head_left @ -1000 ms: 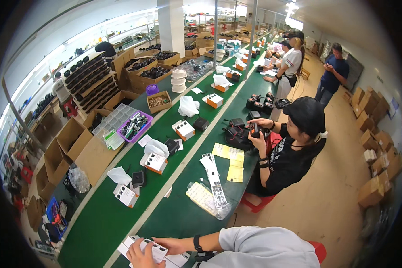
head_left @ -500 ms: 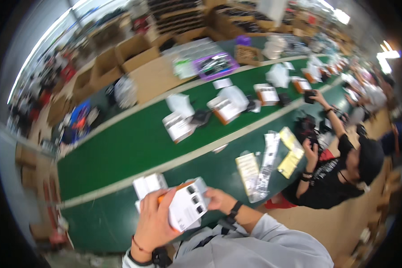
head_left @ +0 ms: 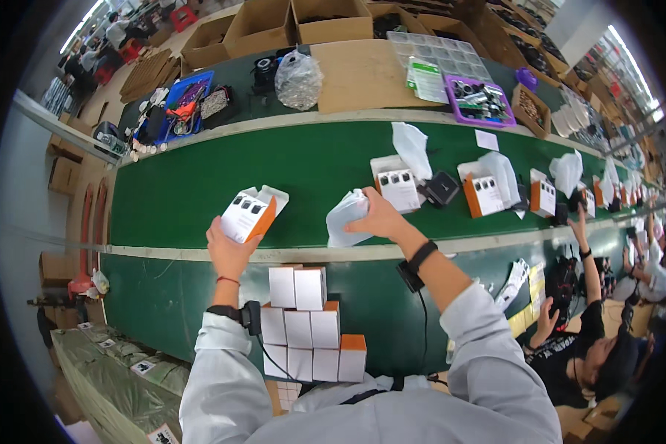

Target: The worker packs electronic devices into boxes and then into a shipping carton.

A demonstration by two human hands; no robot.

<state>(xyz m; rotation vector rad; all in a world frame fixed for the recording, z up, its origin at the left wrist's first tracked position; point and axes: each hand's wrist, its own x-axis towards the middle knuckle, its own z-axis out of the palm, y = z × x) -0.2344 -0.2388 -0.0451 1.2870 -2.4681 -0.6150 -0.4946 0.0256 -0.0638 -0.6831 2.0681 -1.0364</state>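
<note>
1. Clearly mid-work, the person's left hand (head_left: pixel 228 248) is raised over the green belt (head_left: pixel 185 189), its fingers grasping a small white-and-orange carton (head_left: pixel 250 213) whose top flap stands open.
2. Meanwhile the right hand (head_left: pixel 381 218) reaches farther along the belt, fingers pinched on a white plastic bag (head_left: pixel 345 216) that hangs just above the belt's near edge.
3. Judging by the open flap and the bag outside it, this carton does not look packed or closed yet.
4. Below the hands, on the darker near surface, a stack of closed white-and-orange boxes (head_left: pixel 311 325) stands in rows close to the person's chest; these appear finished.
5. Further along the belt, several more open cartons (head_left: pixel 398 185) wait with white bags beside them, and a dark, squarish item (head_left: pixel 442 188) lies between two of them, so a good deal seems left to do.
6. At the right, a seated co-worker (head_left: pixel 584 348) lifts a hand toward the belt.
</note>
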